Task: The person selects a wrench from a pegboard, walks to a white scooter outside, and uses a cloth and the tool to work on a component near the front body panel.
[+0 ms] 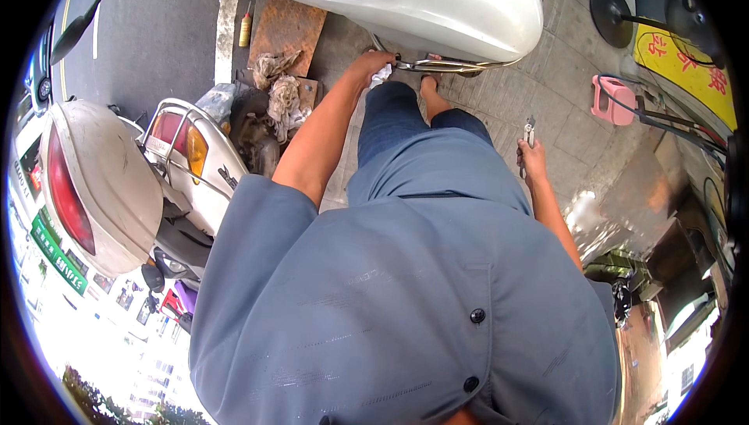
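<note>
My left hand (371, 67) is closed, with a crumpled white wad (381, 75), like tissue or thin cloth, bunched at its fingers. That hand is right beside the end of a shiny metal bar (437, 64) along the lower edge of a white scooter body (468, 15); whether it touches the bar I cannot tell. Off to the right, my right hand (533, 161) grips a pair of pliers (529, 131), their metal jaws pointing away from me. Part of the pliers' handles is hidden in the palm.
A second, pale scooter (105, 187) with a rear box stands at left. Beyond it lie dirty rags (285, 101), a rusty metal plate (287, 31) and a yellow bottle (246, 29). On the right are a pink stool (614, 100), a round black base (611, 17) and cables.
</note>
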Demonstrator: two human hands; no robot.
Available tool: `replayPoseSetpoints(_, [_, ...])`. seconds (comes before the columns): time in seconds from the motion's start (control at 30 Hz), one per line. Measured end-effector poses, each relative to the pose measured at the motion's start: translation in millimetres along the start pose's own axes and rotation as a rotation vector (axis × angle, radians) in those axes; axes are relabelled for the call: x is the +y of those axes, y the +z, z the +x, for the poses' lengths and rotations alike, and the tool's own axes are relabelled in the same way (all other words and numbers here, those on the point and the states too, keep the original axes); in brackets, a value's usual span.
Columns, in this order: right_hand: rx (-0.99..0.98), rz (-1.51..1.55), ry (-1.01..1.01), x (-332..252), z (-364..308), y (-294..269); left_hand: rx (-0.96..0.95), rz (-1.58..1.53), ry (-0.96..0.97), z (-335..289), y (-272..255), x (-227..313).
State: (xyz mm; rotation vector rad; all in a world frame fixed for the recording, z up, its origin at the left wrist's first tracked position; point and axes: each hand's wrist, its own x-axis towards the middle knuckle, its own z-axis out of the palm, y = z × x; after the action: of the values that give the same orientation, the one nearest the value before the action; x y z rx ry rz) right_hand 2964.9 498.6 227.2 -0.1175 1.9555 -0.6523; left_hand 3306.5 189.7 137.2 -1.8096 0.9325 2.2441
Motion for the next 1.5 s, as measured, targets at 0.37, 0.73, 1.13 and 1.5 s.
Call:
replayPoseSetpoints(0.37, [-0.049,-0.002,-0.036,-13.9,8.3,4.7,0.196,-0.105,0.141,-14.6,10.7,-23.1])
replayPoseSetpoints(0.73, [-0.031,-0.052,0.025,-2.6,11.0,-37.6,-0.115,0.414,0.338,-17.3,-16.6,10.4])
replayPoseSetpoints(1.13, [-0.078,-0.127,0.075,-6.8,20.1,-51.2,-0.140,0.462,0.423,17.2,-36.5,-0.1])
replayPoseSetpoints(1.5, [-0.139,-0.204,0.024,-39.6,18.9,-32.8,0.262,-0.023,0.335,16.6,-21.0,-4.6])
